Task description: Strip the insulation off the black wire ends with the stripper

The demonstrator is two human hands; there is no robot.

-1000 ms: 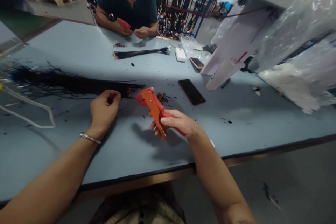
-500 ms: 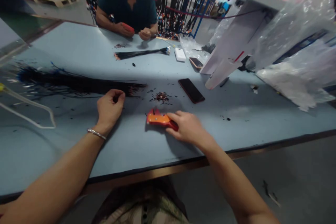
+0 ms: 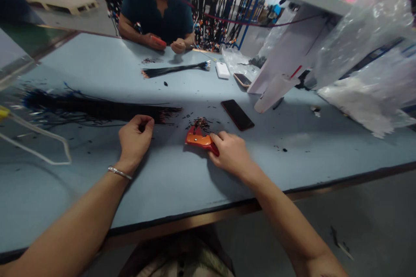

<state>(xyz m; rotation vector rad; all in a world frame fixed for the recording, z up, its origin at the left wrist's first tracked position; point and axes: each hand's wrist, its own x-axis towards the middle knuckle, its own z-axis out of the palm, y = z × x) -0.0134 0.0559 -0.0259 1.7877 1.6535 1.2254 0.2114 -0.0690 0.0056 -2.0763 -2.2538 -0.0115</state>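
Note:
My right hand [image 3: 231, 151] is closed around the handles of a red and orange wire stripper [image 3: 200, 140], its jaws pointing left. Just behind the jaws lies a small pile of wire offcuts [image 3: 202, 122]. My left hand [image 3: 136, 138] is closed in a pinch at the near side of a thick bundle of black wires [image 3: 97, 107], close to its copper-coloured ends. Whatever the pinch may hold is hidden by the fingers. Blue and silvery ends show at the bundle's far left.
A dark phone [image 3: 237, 114] lies right of the offcuts. Across the table [image 3: 162, 190], a co-worker [image 3: 156, 13] holds a red tool behind a smaller wire bundle [image 3: 175, 69]. A white box [image 3: 222, 70], another phone [image 3: 242, 80] and plastic bags [image 3: 364, 95] are on the right.
My right hand has moved the wire stripper slightly right and away from me, up to the offcut pile. My left hand keeps its pinch at nearly the same place.

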